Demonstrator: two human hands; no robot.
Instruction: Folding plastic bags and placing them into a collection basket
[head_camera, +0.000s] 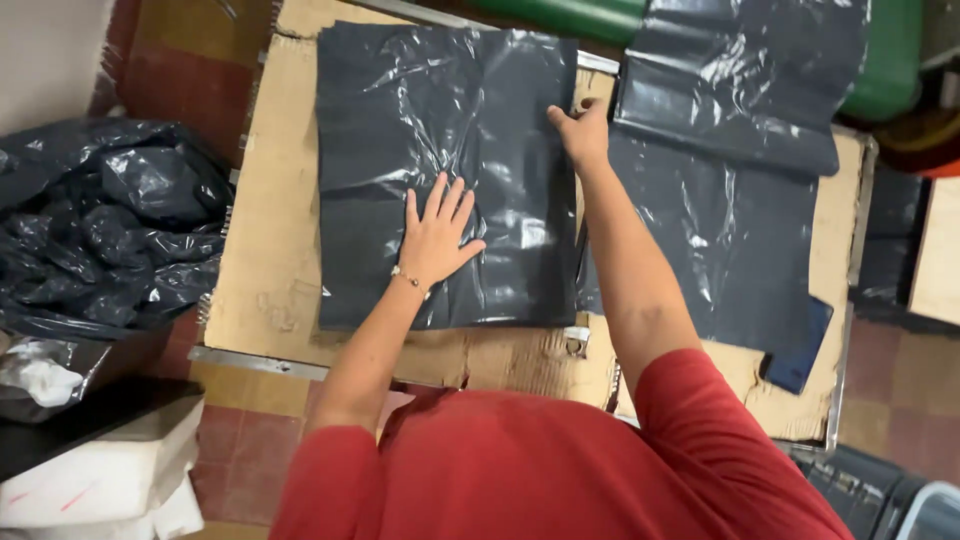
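Cardboard-covered table (270, 250) over red floor tiles (245, 450). Grey plastic bag (440, 130) lies flat at its centre; left hand (435, 235) pressed on it, fingers spread; right hand (582, 135) pinches its right edge. Crumpled bags (100, 220) left of table.

I see a worktop (270, 290) covered with worn brown cardboard, its metal edge showing along the near and right sides. A flat dark grey plastic bag (440, 130) lies directly on the cardboard, left of centre. Just beside it on the right lies a second dark plastic sheet (730, 220), with a small dark blue piece (800, 355) at its near corner.
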